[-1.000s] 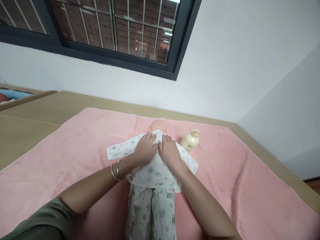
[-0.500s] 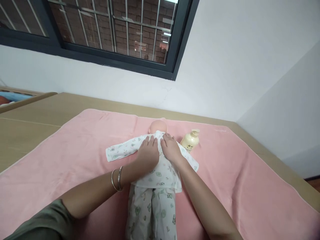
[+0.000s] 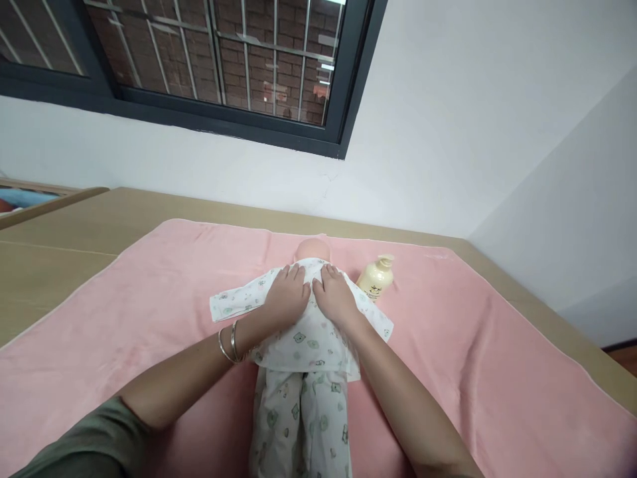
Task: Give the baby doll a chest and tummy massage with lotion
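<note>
A baby doll (image 3: 312,249) lies on a pink blanket, its head toward the wall and its face out of sight. It wears a white printed top (image 3: 308,348) and matching trousers (image 3: 323,418), with the sleeves spread to both sides. Flat on the left of the doll's upper back or chest rests my left hand (image 3: 287,295), fingers stretched out. My right hand (image 3: 336,295) lies flat beside it on the right, its fingers near the collar. Neither hand grips anything. Just right of the doll stands a pale yellow pump bottle (image 3: 375,277), slightly tilted in view.
The pink blanket (image 3: 124,332) covers most of a wooden table (image 3: 54,265). A white wall (image 3: 423,119) with a dark-framed barred window (image 3: 213,109) rises behind it. At the far left, a wooden-edged box (image 3: 50,207) holds something blue.
Both hands have shifted slightly; the left has moved a little outward to the left on the top. The view has tilted slightly. The bottle and doll stay in place.
</note>
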A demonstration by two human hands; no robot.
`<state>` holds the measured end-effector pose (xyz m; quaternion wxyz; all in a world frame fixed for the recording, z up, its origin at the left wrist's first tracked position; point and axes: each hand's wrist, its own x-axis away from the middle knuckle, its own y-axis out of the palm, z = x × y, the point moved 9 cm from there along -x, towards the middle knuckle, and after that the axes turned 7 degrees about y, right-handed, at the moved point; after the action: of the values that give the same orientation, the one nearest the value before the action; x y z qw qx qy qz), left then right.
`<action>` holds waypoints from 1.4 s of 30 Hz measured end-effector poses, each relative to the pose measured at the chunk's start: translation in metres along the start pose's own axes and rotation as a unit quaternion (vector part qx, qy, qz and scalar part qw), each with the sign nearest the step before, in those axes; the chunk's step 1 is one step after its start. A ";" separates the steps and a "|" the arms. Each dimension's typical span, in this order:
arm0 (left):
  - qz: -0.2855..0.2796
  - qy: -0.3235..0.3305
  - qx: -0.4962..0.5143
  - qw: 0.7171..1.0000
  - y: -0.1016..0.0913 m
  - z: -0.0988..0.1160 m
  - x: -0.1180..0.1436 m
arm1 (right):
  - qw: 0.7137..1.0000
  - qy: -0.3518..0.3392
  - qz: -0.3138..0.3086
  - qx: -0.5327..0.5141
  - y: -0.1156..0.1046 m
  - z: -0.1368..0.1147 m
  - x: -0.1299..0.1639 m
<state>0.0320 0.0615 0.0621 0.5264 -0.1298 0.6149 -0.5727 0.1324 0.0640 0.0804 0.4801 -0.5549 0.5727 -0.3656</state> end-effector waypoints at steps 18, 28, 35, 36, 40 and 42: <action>0.048 -0.052 0.077 0.995 -0.001 -0.020 -0.004 | 0.999 -0.010 0.031 0.042 0.003 -0.021 0.018; 0.137 -0.125 0.119 0.976 0.001 -0.025 0.005 | 0.997 0.013 0.066 -0.028 0.003 -0.013 -0.001; 0.149 -0.146 0.119 0.971 0.001 -0.032 0.001 | 0.998 -0.022 0.050 -0.033 0.003 -0.016 -0.016; 0.145 -0.145 0.120 0.971 0.001 -0.033 0.000 | 0.998 -0.026 0.044 -0.029 0.003 -0.016 -0.018; 0.125 -0.129 0.132 0.975 0.002 -0.036 -0.005 | 0.999 -0.039 0.005 -0.016 0.000 -0.013 -0.024; 0.123 -0.120 0.141 0.975 0.001 -0.036 -0.006 | 0.999 -0.036 -0.024 -0.018 -0.005 -0.010 -0.025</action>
<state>0.0064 0.0866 0.0563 0.6754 -0.0455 0.4721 -0.5647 0.1220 0.0872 0.0919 0.4815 -0.5897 0.5480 -0.3466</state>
